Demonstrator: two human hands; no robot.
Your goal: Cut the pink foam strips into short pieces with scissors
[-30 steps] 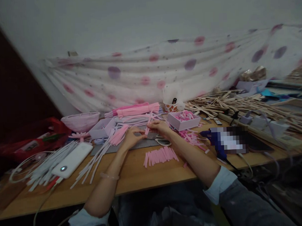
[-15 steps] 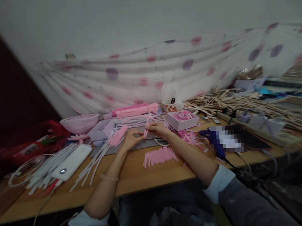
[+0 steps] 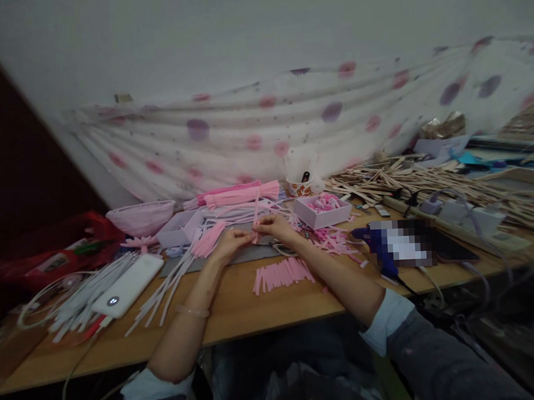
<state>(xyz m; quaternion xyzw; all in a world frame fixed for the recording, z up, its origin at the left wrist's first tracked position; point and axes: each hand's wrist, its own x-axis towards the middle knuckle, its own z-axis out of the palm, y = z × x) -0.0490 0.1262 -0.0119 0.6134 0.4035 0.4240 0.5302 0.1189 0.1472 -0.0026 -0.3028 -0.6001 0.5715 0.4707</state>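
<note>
My right hand [image 3: 277, 229] is closed in a pinch on a pink pipe cleaner [image 3: 257, 207], whose upper end sticks up above the fingers. My left hand [image 3: 233, 244] pinches the lower part of the same stem, with its fingertips almost touching the right hand's. Below the hands, short cut pink pipe cleaner pieces [image 3: 283, 275] lie side by side in a row. Scissors [image 3: 283, 248], partly hidden by my right hand, rest on a grey mat [image 3: 247, 255]. A bunch of pink stems [image 3: 209, 239] lies just left of my left hand.
A white box of pink pieces [image 3: 323, 220] stands to the right, near a blue glue gun [image 3: 377, 248]. Wooden sticks [image 3: 381, 180] and a power strip [image 3: 462, 221] fill the right side. On the left are a white power bank [image 3: 129, 285], a small box [image 3: 180, 230] and a red bag [image 3: 74, 244].
My hands have come closer together, and the left fingers have straightened and risen slightly. The held pink pipe cleaner has shifted a little left and stands more upright.
</note>
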